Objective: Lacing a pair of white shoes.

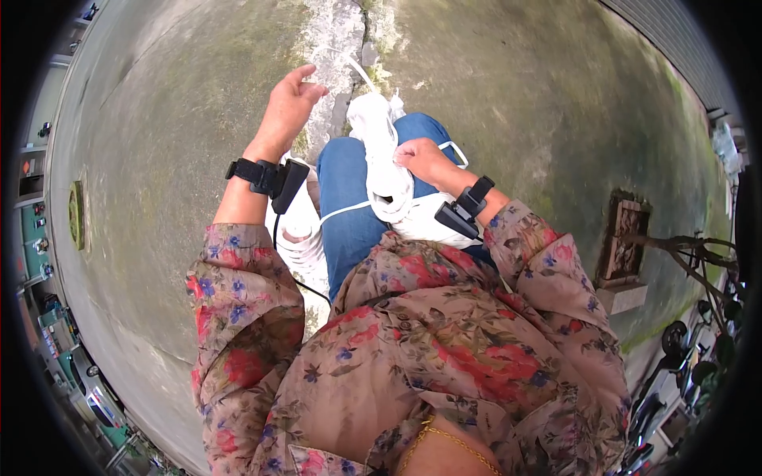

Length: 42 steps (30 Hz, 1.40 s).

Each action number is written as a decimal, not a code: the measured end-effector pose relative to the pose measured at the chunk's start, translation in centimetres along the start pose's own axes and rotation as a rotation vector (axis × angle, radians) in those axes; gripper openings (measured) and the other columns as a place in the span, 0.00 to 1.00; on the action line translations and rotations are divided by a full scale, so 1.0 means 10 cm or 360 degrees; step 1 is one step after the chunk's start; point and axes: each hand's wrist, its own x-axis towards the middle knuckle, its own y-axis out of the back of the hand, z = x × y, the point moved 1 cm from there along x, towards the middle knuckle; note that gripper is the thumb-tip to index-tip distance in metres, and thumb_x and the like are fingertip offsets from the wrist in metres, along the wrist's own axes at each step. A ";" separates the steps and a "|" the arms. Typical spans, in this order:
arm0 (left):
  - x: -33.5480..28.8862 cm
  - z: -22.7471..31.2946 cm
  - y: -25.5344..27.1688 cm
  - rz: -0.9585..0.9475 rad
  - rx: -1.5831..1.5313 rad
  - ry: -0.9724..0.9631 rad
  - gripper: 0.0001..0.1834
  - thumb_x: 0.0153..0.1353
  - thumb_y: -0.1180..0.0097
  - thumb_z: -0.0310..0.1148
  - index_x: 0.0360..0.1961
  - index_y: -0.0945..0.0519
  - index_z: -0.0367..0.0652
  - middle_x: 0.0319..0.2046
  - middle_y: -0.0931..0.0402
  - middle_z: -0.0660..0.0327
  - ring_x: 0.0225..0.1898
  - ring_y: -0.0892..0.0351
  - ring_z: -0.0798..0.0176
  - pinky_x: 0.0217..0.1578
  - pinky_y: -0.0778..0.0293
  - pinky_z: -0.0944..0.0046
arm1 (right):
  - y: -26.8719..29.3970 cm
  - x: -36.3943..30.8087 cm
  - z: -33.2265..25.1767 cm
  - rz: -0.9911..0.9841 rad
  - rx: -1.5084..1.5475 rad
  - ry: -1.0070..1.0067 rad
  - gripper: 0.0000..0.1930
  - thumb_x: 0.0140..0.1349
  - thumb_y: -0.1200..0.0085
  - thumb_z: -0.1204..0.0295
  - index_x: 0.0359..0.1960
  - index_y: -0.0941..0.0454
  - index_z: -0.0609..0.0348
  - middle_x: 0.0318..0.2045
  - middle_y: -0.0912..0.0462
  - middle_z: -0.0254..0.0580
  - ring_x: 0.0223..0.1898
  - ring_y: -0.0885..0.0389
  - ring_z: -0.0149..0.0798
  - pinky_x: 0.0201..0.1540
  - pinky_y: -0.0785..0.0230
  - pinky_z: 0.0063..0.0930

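A white shoe (381,135) lies lengthwise across my lap, between the knees of my blue jeans (343,178). My right hand (429,163) is closed at the shoe's right side, fingertips pinched against its edge; whatever they grip there is too small to make out. Raised to the left of the shoe is my left hand (291,103), its thumb and forefinger apart. From the shoe's far end a white shoelace (359,70) arcs up toward the left, passing near these fingers. Another white lace (345,211) crosses my left thigh, and a white loop (456,153) sticks out beyond my right hand.
More white shoes (300,226) are piled beside my left leg, and white material (436,222) rests on my right thigh. Cracked, mossy concrete (508,87) surrounds me. To the right stand a brick-edged planter (623,238) and a bare-branched plant (675,246); parked vehicles line the left rim.
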 end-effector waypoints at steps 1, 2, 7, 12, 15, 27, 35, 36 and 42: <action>-0.08 -0.15 -0.12 -0.0123 0.0011 0.0013 0.23 0.58 0.56 0.26 0.55 0.39 0.33 0.36 0.24 0.58 0.40 0.29 0.66 0.45 0.35 0.67 | 0.01 0.00 0.00 -0.0006 -0.0026 -0.0026 0.06 0.49 0.48 0.74 0.24 0.24 0.66 0.19 0.22 0.41 0.25 0.24 0.32 0.27 0.35 0.29; -0.17 -0.26 -0.27 -0.0241 0.0086 0.0005 0.22 0.58 0.56 0.25 0.55 0.39 0.33 0.35 0.24 0.59 0.39 0.29 0.68 0.44 0.35 0.69 | 0.02 0.00 -0.01 0.0002 -0.0028 -0.0031 0.06 0.49 0.48 0.74 0.24 0.24 0.66 0.19 0.22 0.41 0.25 0.24 0.32 0.27 0.35 0.29; -0.59 -0.59 -0.79 -0.0359 0.0185 -0.0110 0.20 0.57 0.57 0.22 0.52 0.36 0.33 0.29 0.23 0.60 0.31 0.27 0.71 0.33 0.31 0.71 | 0.00 -0.01 -0.17 0.0181 -0.0329 0.0303 0.05 0.49 0.52 0.77 0.28 0.26 0.65 0.21 0.22 0.46 0.26 0.22 0.42 0.29 0.33 0.32; -0.58 -0.67 -0.93 -0.0160 0.0437 -0.0282 0.21 0.55 0.54 0.23 0.51 0.35 0.31 0.26 0.23 0.56 0.27 0.26 0.68 0.30 0.29 0.68 | 0.00 0.01 -0.24 0.0099 -0.0399 0.0305 0.06 0.49 0.53 0.78 0.30 0.28 0.64 0.22 0.23 0.48 0.27 0.23 0.46 0.30 0.33 0.34; -0.56 -0.56 -0.94 -0.0140 0.0404 -0.0172 0.24 0.52 0.49 0.22 0.51 0.36 0.30 0.24 0.24 0.56 0.26 0.26 0.69 0.28 0.30 0.69 | 0.01 0.01 -0.23 0.0096 -0.0339 0.0284 0.07 0.48 0.52 0.78 0.31 0.29 0.64 0.22 0.23 0.47 0.27 0.23 0.45 0.30 0.33 0.34; -0.72 -1.05 0.54 0.0269 -0.0672 0.0598 0.31 0.45 0.44 0.19 0.53 0.38 0.32 0.24 0.28 0.65 0.21 0.33 0.75 0.21 0.37 0.77 | 0.34 0.07 -0.50 -0.0040 0.0789 -0.0208 0.03 0.55 0.52 0.72 0.28 0.29 0.57 0.28 0.25 0.34 0.29 0.27 0.31 0.36 0.36 0.24; -1.77 -1.79 2.38 0.0788 -0.0687 0.0949 0.13 0.51 0.46 0.21 0.39 0.29 0.39 0.20 0.31 0.67 0.17 0.34 0.75 0.16 0.36 0.78 | 2.15 -0.41 -0.42 0.0606 0.1632 0.0470 0.10 0.60 0.59 0.77 0.43 0.34 0.64 0.31 0.25 0.42 0.33 0.25 0.36 0.45 0.31 0.33; -1.85 -1.90 2.46 0.0828 -0.0684 0.1025 0.13 0.50 0.46 0.21 0.39 0.29 0.39 0.19 0.31 0.67 0.17 0.34 0.74 0.16 0.37 0.77 | 2.41 -0.53 -0.31 0.0812 0.1670 0.0436 0.11 0.60 0.59 0.77 0.44 0.35 0.65 0.32 0.25 0.42 0.33 0.25 0.37 0.44 0.31 0.34; -1.65 -2.41 1.94 0.0638 0.0468 0.1052 0.07 0.48 0.45 0.27 0.30 0.24 0.37 0.17 0.30 0.66 0.18 0.32 0.72 0.18 0.36 0.71 | 2.65 -0.84 0.22 0.1946 0.0756 -0.0235 0.20 0.56 0.54 0.75 0.51 0.37 0.69 0.42 0.25 0.44 0.40 0.25 0.36 0.46 0.35 0.29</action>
